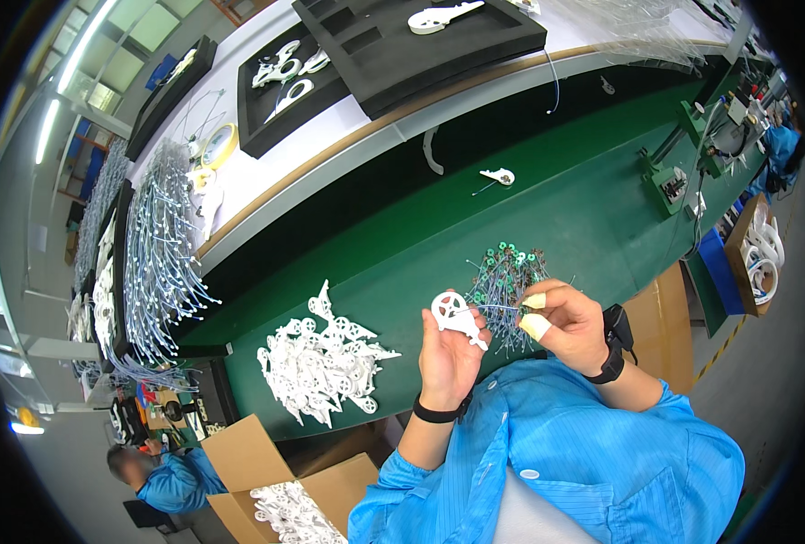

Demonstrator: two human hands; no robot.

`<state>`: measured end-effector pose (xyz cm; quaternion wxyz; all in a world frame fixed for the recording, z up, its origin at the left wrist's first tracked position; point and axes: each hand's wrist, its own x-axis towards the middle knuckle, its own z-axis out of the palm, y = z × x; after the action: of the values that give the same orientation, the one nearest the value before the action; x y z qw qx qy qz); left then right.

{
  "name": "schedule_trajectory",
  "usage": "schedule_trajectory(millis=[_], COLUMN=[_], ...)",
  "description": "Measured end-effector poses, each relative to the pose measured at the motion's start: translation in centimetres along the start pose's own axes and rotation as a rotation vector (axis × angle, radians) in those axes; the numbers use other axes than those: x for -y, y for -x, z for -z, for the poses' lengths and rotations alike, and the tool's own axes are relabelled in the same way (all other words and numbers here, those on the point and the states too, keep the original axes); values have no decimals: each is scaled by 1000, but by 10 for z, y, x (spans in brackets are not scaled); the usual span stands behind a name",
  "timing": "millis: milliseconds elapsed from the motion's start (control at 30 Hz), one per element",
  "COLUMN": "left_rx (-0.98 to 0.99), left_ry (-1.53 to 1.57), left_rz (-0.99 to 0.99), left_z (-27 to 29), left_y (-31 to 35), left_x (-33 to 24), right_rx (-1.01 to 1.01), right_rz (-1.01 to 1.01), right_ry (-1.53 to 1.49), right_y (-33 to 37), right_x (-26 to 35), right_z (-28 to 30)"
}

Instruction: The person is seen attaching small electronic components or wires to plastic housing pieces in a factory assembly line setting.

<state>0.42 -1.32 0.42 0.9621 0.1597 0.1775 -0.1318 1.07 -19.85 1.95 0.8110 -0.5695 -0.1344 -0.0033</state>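
Observation:
My left hand (448, 370) holds a white plastic part (450, 311) with a round spoked end and a narrow tail, fingers behind it and thumb at its edge. Yellow finger cots cover two fingertips of my right hand (575, 328), which is pinching a thin wire (498, 308) that runs across to the white part. What sits at the wire's end between those fingertips is too small to make out. Just beyond both hands lies a heap of thin wires with small green ring-shaped ends (509, 269). Left of my left hand is a large pile of similar white parts (321, 370).
A single white part (499, 177) lies farther back on the green bench (593, 213). Above, a shelf carries black foam trays (457, 56) and bundled wires (158, 245). Below left stands a cardboard box (248, 453) of white parts. A co-worker (180, 479) sits beyond it. A green fixture (670, 186) stands right.

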Motion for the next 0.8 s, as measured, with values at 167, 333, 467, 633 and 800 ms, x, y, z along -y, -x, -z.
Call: schedule_trajectory(millis=[167, 333, 467, 633, 800], left_rx=[11, 7, 66, 80, 75], left_ry=[-96, -442, -643, -789, -932], left_rz=[-60, -262, -368, -447, -469], left_z=[5, -1, 3, 8, 6], left_y=[-1, 5, 7, 11, 11], left_x=[2, 23, 33, 36, 31], right_rx=[47, 2, -95, -95, -105], right_rz=[59, -5, 54, 51, 102], right_ry=[178, 389, 460, 512, 482], right_y=[-3, -5, -5, -4, -6], right_x=[-2, -16, -23, -23, -21], right_z=[-5, -31, -40, -40, -43])
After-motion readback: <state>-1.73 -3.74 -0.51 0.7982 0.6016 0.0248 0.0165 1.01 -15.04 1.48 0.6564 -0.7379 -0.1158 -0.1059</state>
